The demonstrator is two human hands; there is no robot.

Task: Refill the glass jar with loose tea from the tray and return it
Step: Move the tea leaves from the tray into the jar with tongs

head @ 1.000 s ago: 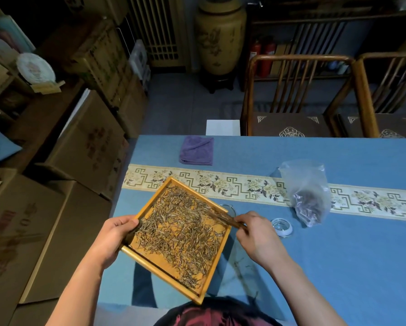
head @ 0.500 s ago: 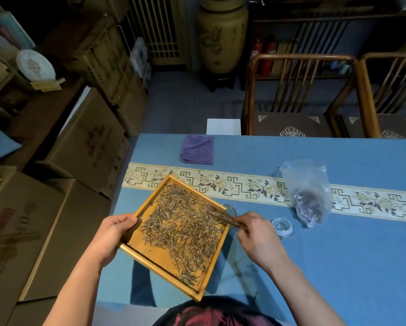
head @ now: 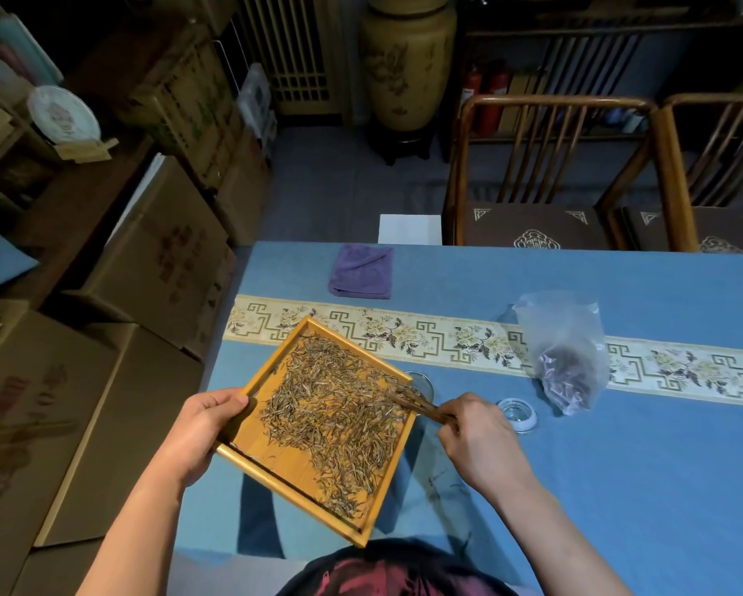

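A square wooden tray (head: 255,443) of loose tea (head: 339,419) is held tilted above the blue table, its right corner lowest. My left hand (head: 197,432) grips the tray's left corner. My right hand (head: 475,438) is closed on a thin wooden scoop (head: 417,404) whose tip rests in the tea at the tray's right corner. The glass jar (head: 423,382) stands just behind that corner, mostly hidden by the tray. Its glass lid (head: 518,415) lies on the cloth to the right of my right hand.
A clear plastic bag (head: 565,350) with dark leaves sits right of the lid. A folded purple cloth (head: 361,271) lies near the table's far edge. Two wooden chairs (head: 546,174) stand behind the table. Cardboard boxes (head: 154,260) fill the floor to the left.
The tray has tipped a little more toward its right corner and the tea has slid that way, baring more wood at the left. Both hands stay where they were.
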